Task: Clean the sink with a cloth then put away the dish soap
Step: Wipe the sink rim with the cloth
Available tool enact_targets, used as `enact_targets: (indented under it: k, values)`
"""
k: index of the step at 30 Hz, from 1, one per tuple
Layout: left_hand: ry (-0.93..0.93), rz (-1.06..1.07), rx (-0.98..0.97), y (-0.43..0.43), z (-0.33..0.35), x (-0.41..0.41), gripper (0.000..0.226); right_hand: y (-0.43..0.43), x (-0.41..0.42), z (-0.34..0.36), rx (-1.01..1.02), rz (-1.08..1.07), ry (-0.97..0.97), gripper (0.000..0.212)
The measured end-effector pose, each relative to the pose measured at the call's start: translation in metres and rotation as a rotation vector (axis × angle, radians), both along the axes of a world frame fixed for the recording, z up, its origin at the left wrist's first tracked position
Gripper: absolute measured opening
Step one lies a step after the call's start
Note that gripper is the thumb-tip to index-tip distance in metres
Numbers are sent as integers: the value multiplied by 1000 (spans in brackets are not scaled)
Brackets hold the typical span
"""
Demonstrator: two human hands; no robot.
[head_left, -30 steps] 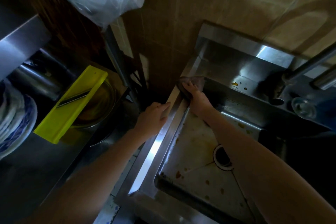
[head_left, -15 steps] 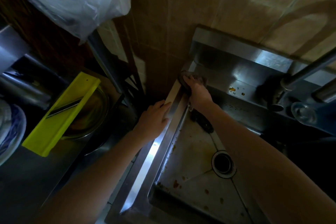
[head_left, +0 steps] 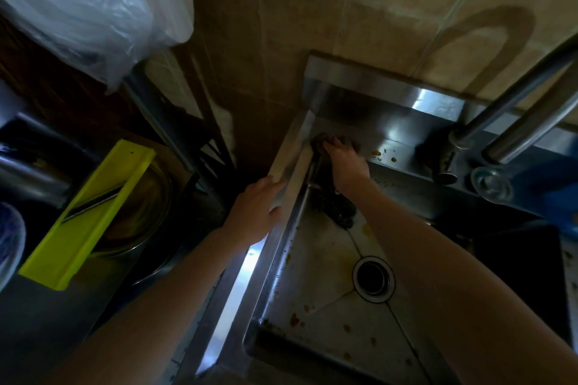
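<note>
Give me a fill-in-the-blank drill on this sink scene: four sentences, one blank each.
1. The right hand presses a dark ___ into the far left corner of the sink.
2. The left hand rests on the sink's left ___.
3. Food spots dot the basin floor around the round ___.
4. The slicer lying across the metal bowl is ___.

Missing words: cloth; rim; drain; yellow.

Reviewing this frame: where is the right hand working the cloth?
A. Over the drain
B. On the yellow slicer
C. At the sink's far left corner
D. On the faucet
C: the right hand holds the cloth at the far left corner of the sink, well away from the drain, while the left hand rests on the left rim.
</note>
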State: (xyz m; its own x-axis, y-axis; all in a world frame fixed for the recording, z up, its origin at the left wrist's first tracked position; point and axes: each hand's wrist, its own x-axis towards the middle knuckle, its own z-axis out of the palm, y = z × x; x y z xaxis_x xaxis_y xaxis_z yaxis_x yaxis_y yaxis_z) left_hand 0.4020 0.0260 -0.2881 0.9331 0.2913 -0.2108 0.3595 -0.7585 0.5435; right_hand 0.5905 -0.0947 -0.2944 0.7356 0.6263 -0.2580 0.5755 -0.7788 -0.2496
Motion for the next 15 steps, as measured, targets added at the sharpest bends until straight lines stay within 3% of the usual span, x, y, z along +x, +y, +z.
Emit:
enact_targets:
  k: [3, 9, 15]
  values:
    - [-12, -9, -10, -3, 1, 8, 56, -12, 2, 2, -17, -76, -12, 88]
    - [-53, -37, -8, -14, 0, 22, 53, -54, 19, 4, -34, -214, -81, 60]
    - [-8, -66, 23, -24, -3, 32, 55, -96, 29, 3, -61, -363, -98, 66]
